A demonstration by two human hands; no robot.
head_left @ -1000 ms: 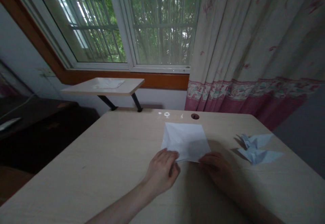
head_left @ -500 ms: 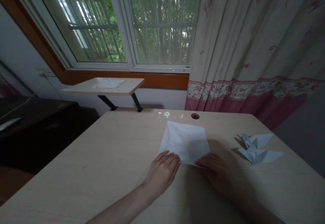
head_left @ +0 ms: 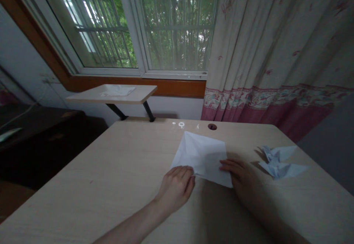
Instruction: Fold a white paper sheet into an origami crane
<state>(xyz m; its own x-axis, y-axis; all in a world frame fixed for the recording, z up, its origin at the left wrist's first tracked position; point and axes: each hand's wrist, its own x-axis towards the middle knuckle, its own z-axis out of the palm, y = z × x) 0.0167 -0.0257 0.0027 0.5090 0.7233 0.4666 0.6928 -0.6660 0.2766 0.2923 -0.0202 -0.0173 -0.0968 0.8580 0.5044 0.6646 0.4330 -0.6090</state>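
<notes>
A white sheet of paper (head_left: 206, 155) with crease lines lies on the light wooden desk, turned slightly askew. My left hand (head_left: 178, 185) is closed on its near left edge, fingers curled over the top and thumb at the rim. At the right edge, my right hand (head_left: 239, 174) has its fingers over the paper's margin; its thumb is hidden, and the near right corner pokes out beside it. Two folded paper cranes (head_left: 286, 170) rest on the desk beyond my right hand, close together.
A small raised shelf (head_left: 138, 96) on dark legs stands at the back left, bearing some white paper (head_left: 118, 90). There is a round cable hole (head_left: 212, 126) near the desk's back edge. A curtain (head_left: 249, 100) hangs behind the desk, beside a barred window.
My right hand has shifted from the near edge of the sheet up to its right edge. The sheet has turned a little and moved slightly right; my left hand keeps its hold.
</notes>
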